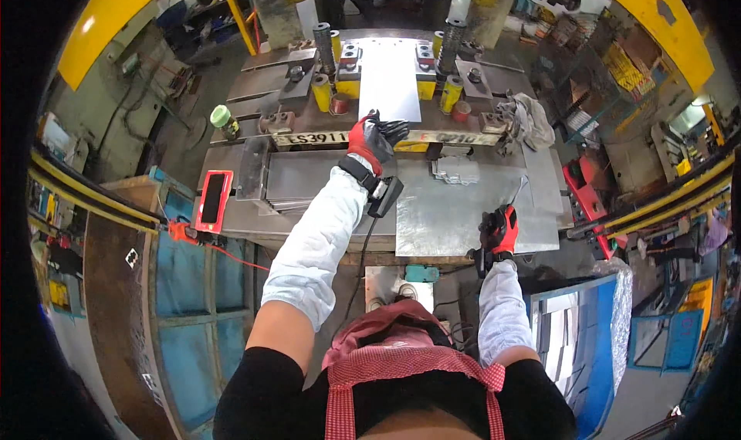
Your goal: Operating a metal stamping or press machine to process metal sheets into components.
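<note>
My left hand (377, 140), in a red and black glove, is at the front edge of a bright flat metal sheet (390, 81). Its fingers stretch to the right; whether they touch the sheet I cannot tell. The sheet lies between the yellow and steel posts of a press die (349, 89). Lower right, my gloved right hand (500, 230) is closed around a thin pointed metal tool (522, 187), its tip angled away from me. That hand hovers over or rests on a shiny metal plate (455, 216). Several small metal pieces (455, 170) lie stacked at this plate's far edge.
Left of my forearm sits a stack of dark sheets (301, 179). A red-framed phone-like device (214, 201) lies at the table's left end, a green-lidded bottle (224, 120) beyond. Grey rag (529, 120) on the right. A blue bin (594, 324) with metal pieces stands lower right.
</note>
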`<state>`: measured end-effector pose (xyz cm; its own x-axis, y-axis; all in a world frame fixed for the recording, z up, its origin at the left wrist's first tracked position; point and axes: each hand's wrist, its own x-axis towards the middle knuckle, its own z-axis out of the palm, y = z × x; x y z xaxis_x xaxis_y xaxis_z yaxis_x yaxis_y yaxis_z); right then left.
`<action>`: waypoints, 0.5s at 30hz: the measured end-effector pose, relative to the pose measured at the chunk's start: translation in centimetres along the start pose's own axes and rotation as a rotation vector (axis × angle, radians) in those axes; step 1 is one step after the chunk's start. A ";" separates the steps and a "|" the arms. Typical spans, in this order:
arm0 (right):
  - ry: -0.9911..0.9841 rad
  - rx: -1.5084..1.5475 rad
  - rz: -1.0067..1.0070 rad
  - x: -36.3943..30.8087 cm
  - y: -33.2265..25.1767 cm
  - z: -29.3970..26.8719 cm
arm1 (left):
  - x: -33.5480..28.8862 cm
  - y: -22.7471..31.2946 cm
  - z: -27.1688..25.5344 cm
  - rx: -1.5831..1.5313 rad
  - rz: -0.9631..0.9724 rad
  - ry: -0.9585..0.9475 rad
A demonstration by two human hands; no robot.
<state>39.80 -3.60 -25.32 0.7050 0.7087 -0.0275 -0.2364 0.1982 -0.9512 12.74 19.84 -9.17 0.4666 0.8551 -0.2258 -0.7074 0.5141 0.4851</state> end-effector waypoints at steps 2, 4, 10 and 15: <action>-0.009 -0.025 -0.037 0.0 0.1 0.0 | 0.3 -0.1 -1.0 0.001 -0.005 0.017; 0.034 -0.189 -0.087 1.7 0.1 -1.3 | 0.3 -1.2 0.6 0.041 0.014 0.018; -0.525 -0.092 -0.063 3.1 -12.0 15.5 | -0.8 -0.1 -0.2 -0.024 0.019 0.012; -0.920 -0.065 0.057 9.4 -16.0 28.2 | 0.1 -0.3 -1.6 -0.049 -0.054 0.074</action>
<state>31.38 18.97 -1.69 -0.1226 0.9805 0.1538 -0.1967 0.1279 -0.9721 12.20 19.91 -10.70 0.4653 0.8278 -0.3134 -0.7085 0.5605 0.4288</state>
